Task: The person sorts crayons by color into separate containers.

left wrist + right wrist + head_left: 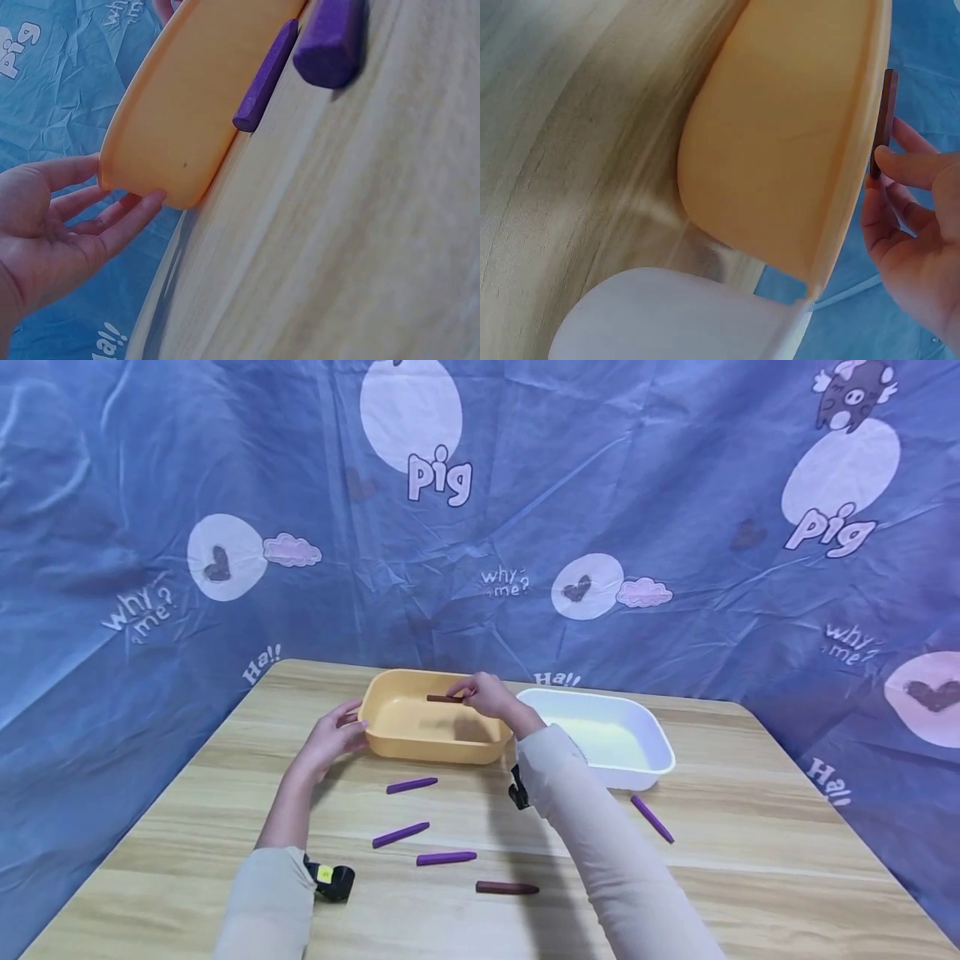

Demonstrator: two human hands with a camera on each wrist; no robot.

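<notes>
My right hand (pixel 491 695) pinches a brown crayon (pixel 444 699) between thumb and fingers over the orange-yellow basin (pixel 431 750). In the right wrist view, the brown crayon (pixel 885 120) shows just past the basin's rim. At the basin's left end, my left hand (pixel 332 739) touches the outer wall. Its fingers lie fairly straight against that end in the left wrist view, with one fingertip (pixel 156 196) near the bottom corner. In front of the basin lie purple crayons, one nearest (pixel 412 785), another behind my forearms' line (pixel 401 835), and a third (pixel 446 858).
A white basin (pixel 660 752) stands right of the orange-yellow one, partly hidden by my right arm. One more purple crayon (pixel 652 818) lies in front of it. Another brown crayon (pixel 507 887) lies nearer me on the wooden table (pixel 750 877). Blue printed cloth (pixel 480 543) hangs behind.
</notes>
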